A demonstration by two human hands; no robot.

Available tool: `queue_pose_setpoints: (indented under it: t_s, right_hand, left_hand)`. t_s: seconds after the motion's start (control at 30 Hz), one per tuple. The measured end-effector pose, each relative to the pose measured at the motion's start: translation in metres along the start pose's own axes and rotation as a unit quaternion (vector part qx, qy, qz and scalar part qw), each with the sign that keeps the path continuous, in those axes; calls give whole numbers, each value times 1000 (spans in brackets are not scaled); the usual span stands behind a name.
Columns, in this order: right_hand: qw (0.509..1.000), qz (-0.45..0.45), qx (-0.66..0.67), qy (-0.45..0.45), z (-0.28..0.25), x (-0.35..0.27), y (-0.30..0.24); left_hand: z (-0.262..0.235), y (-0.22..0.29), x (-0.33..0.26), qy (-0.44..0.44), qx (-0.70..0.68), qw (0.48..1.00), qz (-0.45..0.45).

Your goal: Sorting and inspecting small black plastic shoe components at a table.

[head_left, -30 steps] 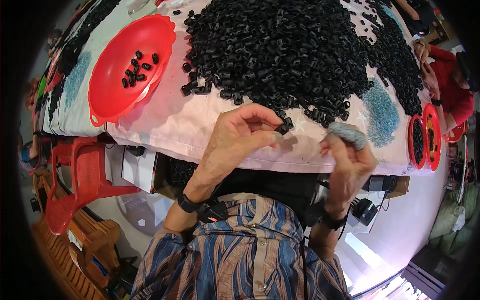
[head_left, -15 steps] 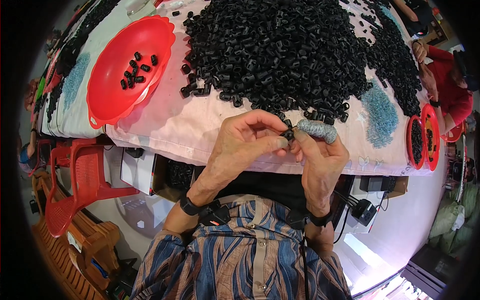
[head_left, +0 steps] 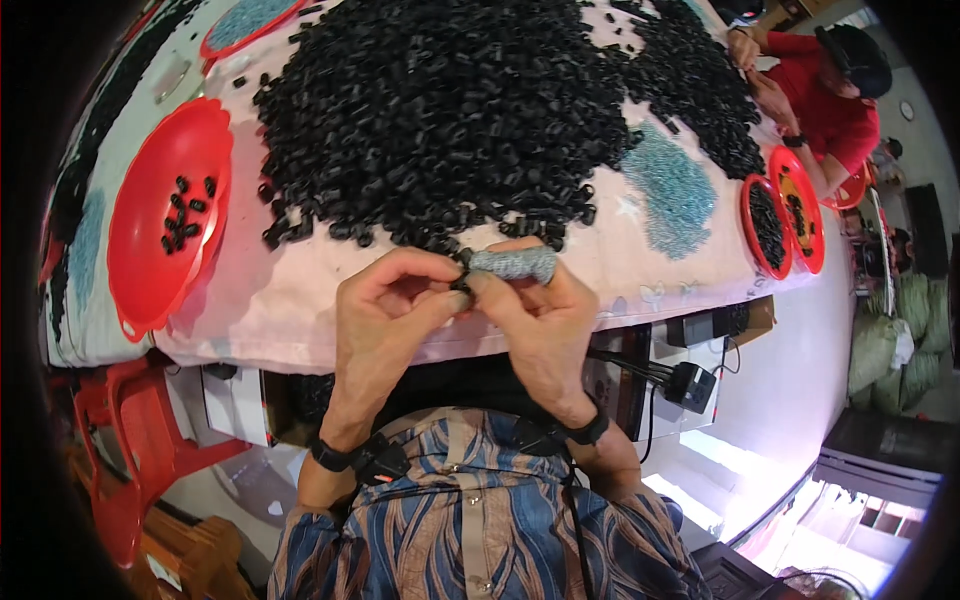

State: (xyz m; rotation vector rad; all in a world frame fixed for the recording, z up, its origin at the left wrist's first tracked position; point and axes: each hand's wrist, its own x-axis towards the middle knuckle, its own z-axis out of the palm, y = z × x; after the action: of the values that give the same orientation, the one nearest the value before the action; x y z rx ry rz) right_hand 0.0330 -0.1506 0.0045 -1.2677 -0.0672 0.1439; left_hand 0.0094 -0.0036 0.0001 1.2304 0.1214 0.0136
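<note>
Over the near edge of the table, both hands meet at one small black plastic part (head_left: 461, 284). My left hand (head_left: 385, 315) pinches it between thumb and index finger. From the other side, my right hand (head_left: 545, 325) closes thumb and fingers at the same part; whether a smaller piece is also between them is hidden. A grey woven wrap (head_left: 515, 264) covers the right index finger. Just beyond the fingertips lies a large heap of similar black plastic parts (head_left: 430, 120).
To the left, a red scalloped basin (head_left: 140, 240) holds several black parts. Thin bluish pieces (head_left: 670, 190) lie heaped on the pink cloth at right. Farther right are red trays (head_left: 777, 252) and a person in a red shirt (head_left: 825, 110). A red chair (head_left: 165, 430) stands left below the table.
The whole view has swung, so the table and hands appear farther left and the person at right shows more fully. Both hands keep their pinch on the black part.
</note>
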Motion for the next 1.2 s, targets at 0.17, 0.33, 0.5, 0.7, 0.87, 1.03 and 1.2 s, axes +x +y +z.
queue_pose_setpoints:
  t_s: [0.17,0.33,0.5,0.7,0.87,1.03,1.2]
  right_hand:
    - [998,-50,-34,18,-2,-4,8]
    - [990,-107,-84,19,-3,-5,7]
    - [983,-133,-123,5,-2,-5,3]
    - [929,-244,-270,-63,-7,-2,-12]
    - [937,-215,-276,19,-20,-4,5]
    - [892,-205,-395,78,-38,8,-4]
    - [841,-291,-448,78,-30,24,2]
  left_hand:
    - [4,-3,0,5,19,1000,13]
    - [1,-2,1,-3,-66,998,-13]
    - [1,-5,1,-10,-31,999,8]
    - [-1,-4,2,-5,-34,999,32]
    - [-20,3,-2,6,-113,994,1]
    - [-14,-3,7,17,-144,989,-10]
    - [-4,2,10,11,-160,987,-9]
